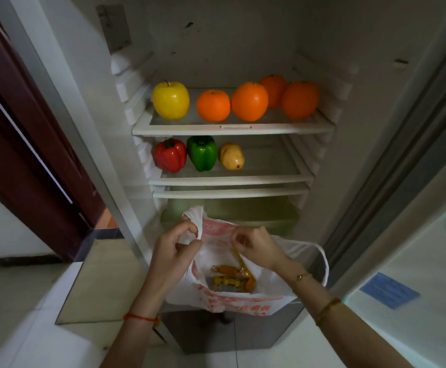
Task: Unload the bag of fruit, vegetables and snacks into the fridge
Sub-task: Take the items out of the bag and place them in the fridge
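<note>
Left hand (179,244) pinched the thin, crinkly plastic bag (232,296) by its handle. Right hand (253,247) pinched a yellow snack wrapper (240,262) at the bag's mouth, between the hands. Best to hold the mouth wide and lift straight. Smooth, glossy produce sat on fridge shelves (232,127) beyond the hands.

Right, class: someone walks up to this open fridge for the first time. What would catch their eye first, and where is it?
The bright fruit on the upper shelf: a yellow apple at the left and four oranges beside it. On the shelf below, a red pepper, a green pepper and a potato sit in a row at the left. In front, the left hand and right hand hold open a white plastic bag with wrapped snacks inside.
</note>
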`<state>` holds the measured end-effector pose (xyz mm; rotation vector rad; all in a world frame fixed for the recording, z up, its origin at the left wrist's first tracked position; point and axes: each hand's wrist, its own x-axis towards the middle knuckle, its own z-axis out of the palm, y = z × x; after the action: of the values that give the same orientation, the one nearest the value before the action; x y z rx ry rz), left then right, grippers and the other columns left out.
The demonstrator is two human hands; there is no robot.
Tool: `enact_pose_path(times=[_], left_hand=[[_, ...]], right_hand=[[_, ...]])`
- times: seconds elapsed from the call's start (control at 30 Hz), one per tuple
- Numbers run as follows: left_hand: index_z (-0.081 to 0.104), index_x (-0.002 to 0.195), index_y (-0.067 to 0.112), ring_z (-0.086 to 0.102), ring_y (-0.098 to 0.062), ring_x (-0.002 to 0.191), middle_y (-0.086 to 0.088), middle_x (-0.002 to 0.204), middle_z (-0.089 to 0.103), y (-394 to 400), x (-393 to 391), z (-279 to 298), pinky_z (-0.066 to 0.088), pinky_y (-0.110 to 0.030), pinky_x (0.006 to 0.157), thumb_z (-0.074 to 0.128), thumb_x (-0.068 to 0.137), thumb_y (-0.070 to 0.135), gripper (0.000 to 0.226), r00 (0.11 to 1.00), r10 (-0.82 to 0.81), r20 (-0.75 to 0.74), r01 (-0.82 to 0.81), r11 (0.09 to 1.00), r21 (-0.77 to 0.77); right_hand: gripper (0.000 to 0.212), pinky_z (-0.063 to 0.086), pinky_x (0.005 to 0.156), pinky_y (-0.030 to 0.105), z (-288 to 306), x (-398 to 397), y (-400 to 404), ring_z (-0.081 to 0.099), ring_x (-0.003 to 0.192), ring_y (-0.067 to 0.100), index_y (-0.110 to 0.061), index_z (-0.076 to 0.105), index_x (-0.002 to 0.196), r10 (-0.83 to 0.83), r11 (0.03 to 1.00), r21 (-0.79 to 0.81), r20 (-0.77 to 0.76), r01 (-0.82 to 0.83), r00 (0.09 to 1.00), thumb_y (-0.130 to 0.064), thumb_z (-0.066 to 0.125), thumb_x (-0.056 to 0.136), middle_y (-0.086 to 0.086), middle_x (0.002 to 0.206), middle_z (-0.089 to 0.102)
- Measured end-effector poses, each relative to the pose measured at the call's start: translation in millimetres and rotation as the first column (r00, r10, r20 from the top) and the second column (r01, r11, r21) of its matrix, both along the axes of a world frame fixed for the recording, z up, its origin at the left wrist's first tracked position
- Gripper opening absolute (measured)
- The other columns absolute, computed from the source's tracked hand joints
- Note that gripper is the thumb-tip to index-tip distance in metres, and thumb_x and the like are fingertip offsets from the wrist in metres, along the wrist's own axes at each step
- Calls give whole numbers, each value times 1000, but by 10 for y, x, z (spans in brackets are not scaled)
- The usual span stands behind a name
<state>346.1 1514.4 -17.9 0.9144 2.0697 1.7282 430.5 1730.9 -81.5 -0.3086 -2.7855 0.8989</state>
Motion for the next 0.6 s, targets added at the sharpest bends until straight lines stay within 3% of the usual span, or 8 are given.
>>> enact_pose_path(times=[0.07,0.17,0.23,0.3,0.37,0.43,0.6], left_hand=[[58,77,16,58,-37,42,-34,70,56,-47,19,-12,45,-35,42,62,78,26,11,1000,-22,5,22,1000,-15],[57,76,18,58,-38,44,-34,68,58,-101,41,-36,45,-28,42,62,80,20,7,999,-43,-4,43,999,-23],[56,76,13,54,-32,38,-29,62,55,-133,52,-46,43,-26,40,61,83,10,9,999,-52,3,52,999,-6],[55,77,6,50,-20,32,-6,52,53,-158,53,-63,41,-23,38,62,86,-1,14,998,-62,16,62,998,1],[53,76,1,47,-9,31,2,54,52,-177,48,-86,37,-19,37,60,89,-11,18,998,-56,13,56,998,-13],[53,77,1,48,-10,31,4,56,50,-196,44,-114,38,-20,37,60,89,-10,18,999,-50,14,50,999,-10],[54,78,3,42,-9,32,-1,55,43,-195,48,-141,35,-17,38,61,87,-8,16,1000,-16,17,17,1000,-18]], right_hand=[[14,48,71,26,-318,-60,-62,56,77,11,-11,68,99,51,999,-6,176,-51,983,-21,64,90,4,97,69],[40,42,81,23,-668,-121,-138,53,93,15,-12,59,115,15,999,-44,417,4,909,-44,62,92,3,113,60],[40,44,92,31,-852,-168,-158,54,111,26,-11,55,126,-8,1000,16,484,0,875,-37,57,95,9,128,54],[42,42,99,40,-961,-200,-171,49,122,34,-8,51,133,-25,994,106,514,-35,858,-28,53,97,15,137,47],[41,44,96,43,-1043,-208,-186,51,119,36,-5,49,133,-37,991,128,509,-33,860,-21,54,95,17,135,46],[39,46,93,43,-1115,-202,-211,53,115,36,-5,49,131,-31,992,122,505,-35,863,-17,54,94,18,132,49],[23,46,82,35,-1191,-156,-260,54,91,23,-11,56,113,56,998,0,493,-65,868,-27,54,96,11,109,59]])
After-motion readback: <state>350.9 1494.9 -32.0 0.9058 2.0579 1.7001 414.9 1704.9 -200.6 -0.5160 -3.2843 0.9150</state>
